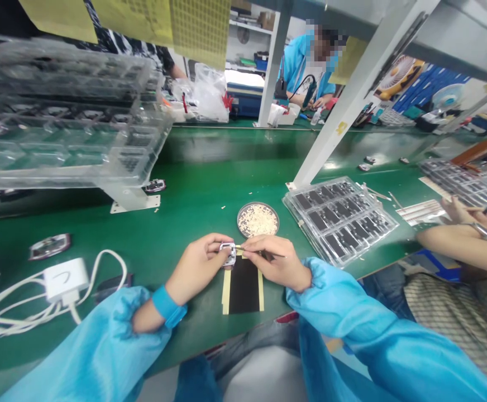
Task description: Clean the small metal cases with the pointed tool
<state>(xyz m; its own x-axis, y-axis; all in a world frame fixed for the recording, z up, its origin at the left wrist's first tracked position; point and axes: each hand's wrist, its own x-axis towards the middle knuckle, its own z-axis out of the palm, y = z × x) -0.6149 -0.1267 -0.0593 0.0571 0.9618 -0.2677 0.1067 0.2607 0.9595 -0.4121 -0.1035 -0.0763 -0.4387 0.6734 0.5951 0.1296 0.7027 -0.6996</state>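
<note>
Between its thumb and fingers, my left hand (199, 267) holds a small white-framed part (228, 254) over the top end of a black pad (244, 286). Pale yellow tape edges the pad on the green bench. My right hand (277, 261) pinches thin tweezers (268, 254), their tip at the right side of the part. Just beyond my hands sits a round dish (258, 219) filled with small pale pieces. To the right, stacked clear trays (340, 219) hold rows of dark parts.
White cables with an adapter (65, 280) lie at left, near a loose part (49, 247). Clear trays (59, 134) stand at upper left. A metal post (331, 128) rises beyond the dish. One person's arm (465, 245) is at right; another person (304, 67) sits across.
</note>
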